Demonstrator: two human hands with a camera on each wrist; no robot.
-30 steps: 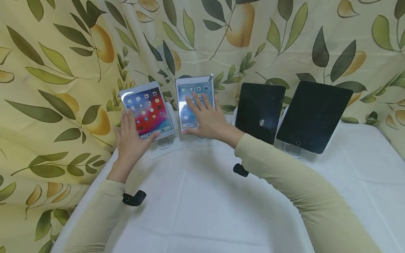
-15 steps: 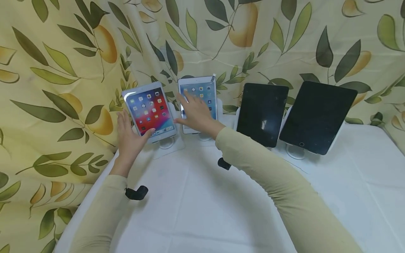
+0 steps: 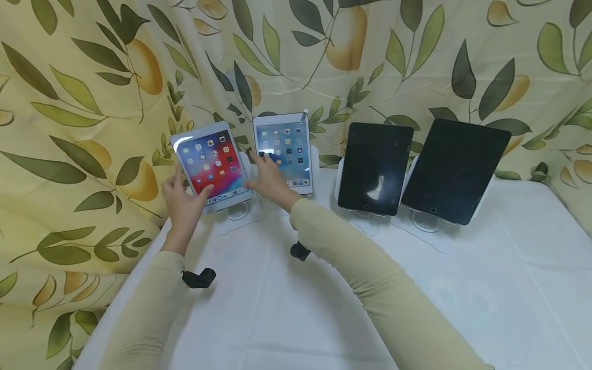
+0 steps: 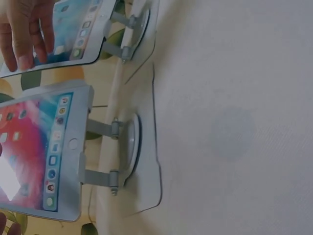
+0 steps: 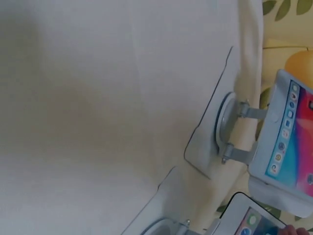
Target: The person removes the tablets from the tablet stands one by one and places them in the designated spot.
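A white-framed tablet (image 3: 217, 162) with a red and blue home screen leans on a stand at the left. My left hand (image 3: 182, 208) holds its lower left edge, thumb over the front and fingers along the side. A second white-framed tablet (image 3: 296, 154) with a blue home screen stands to its right. My right hand (image 3: 273, 180) is between the two, its fingers in front of the second tablet and its thumb near the first one's right edge. Whether that thumb touches is unclear. The left wrist view shows the right hand's fingers (image 4: 22, 39) pointing down over the second screen.
Two dark-screened black tablets (image 3: 376, 167) (image 3: 458, 169) stand on the right side of the white table (image 3: 259, 308). The left tablet's grey stand (image 4: 129, 147) has a flat base. A leaf-patterned curtain (image 3: 342, 92) hangs behind and along the left.
My right hand has moved left and down, away from the second tablet's screen toward the first tablet. My left hand's fingers have shifted off the screen to the tablet's side.
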